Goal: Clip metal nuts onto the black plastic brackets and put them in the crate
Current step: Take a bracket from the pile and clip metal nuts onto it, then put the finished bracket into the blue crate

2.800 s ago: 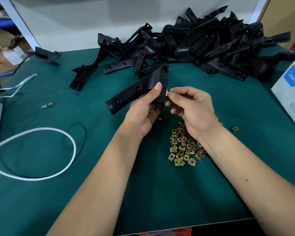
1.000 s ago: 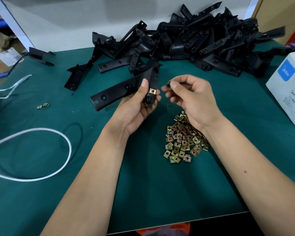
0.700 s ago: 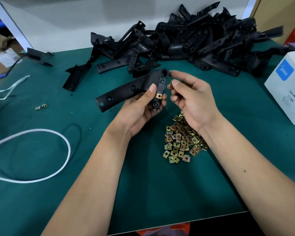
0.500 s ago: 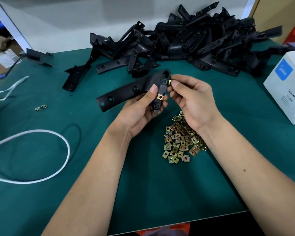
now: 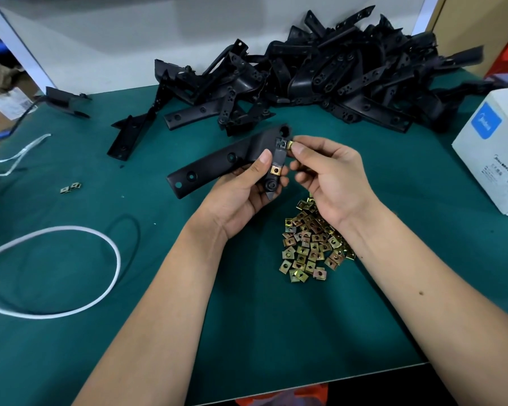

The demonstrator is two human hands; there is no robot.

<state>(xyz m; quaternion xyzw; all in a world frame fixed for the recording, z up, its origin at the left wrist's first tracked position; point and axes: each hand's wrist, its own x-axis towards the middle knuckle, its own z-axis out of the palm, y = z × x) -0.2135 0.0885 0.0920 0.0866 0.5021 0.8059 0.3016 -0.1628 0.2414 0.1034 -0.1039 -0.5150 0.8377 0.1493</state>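
My left hand (image 5: 242, 191) grips a long black plastic bracket (image 5: 217, 162) above the green table, thumb on its face. One brass nut (image 5: 275, 170) sits clipped on the bracket's right edge. My right hand (image 5: 332, 177) pinches a second metal nut (image 5: 289, 145) between thumb and forefinger, against the bracket's upper slot near its round hole. A pile of loose brass nuts (image 5: 310, 244) lies under my right wrist. No crate is in view.
A big heap of black brackets (image 5: 320, 80) fills the back of the green table (image 5: 247, 332). A white box (image 5: 493, 153) stands at the right edge. A white cable loop (image 5: 71, 271) and two stray nuts (image 5: 70, 187) lie on the left.
A first nut got clipped onto the bracket. My right hand then brought a second nut from beside the bracket up to its upper slot, while my left hand tilted the bracket slightly.
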